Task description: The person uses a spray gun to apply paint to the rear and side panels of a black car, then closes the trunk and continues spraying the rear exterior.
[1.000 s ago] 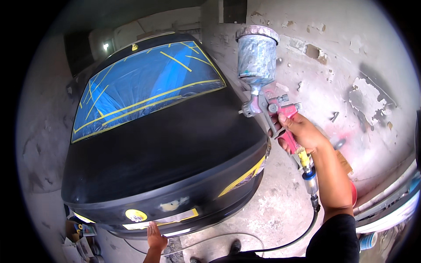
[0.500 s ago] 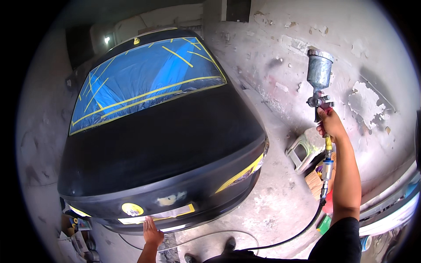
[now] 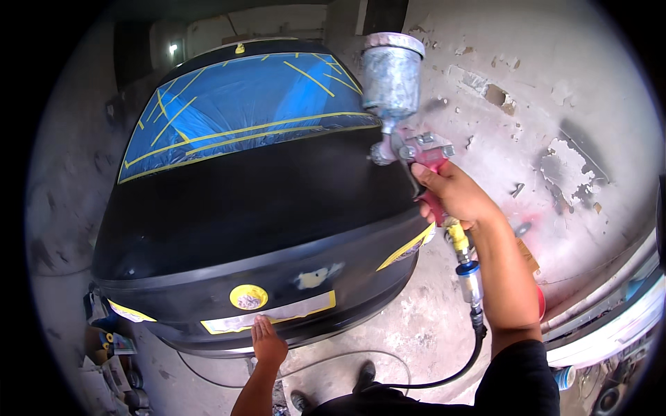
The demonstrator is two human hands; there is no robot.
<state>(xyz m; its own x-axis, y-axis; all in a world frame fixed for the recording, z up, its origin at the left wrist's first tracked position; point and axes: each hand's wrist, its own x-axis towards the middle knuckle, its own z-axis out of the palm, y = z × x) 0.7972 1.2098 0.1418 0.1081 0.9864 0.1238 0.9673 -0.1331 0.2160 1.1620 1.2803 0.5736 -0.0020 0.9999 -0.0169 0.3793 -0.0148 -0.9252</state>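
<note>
My right hand is closed round the red handle of a spray gun, with a metal cup upright on top. A hose runs down from the handle through a clear inline filter. The gun is held over the right side of a dark car's trunk lid. My left hand has its fingers stretched out. Its fingertips are at the lower edge of the masked plate area on the car's rear; whether they touch it I cannot tell.
Blue plastic sheeting and yellow tape cover the rear window. Yellow tape surrounds a round badge and the right tail light. A peeling wall stands on the right. The thin hose crosses the floor near my shoes.
My right hand has brought the spray gun leftward and closer, from beside the wall to over the car's right edge. My left hand stays by the masked plate area; the view has shifted.
</note>
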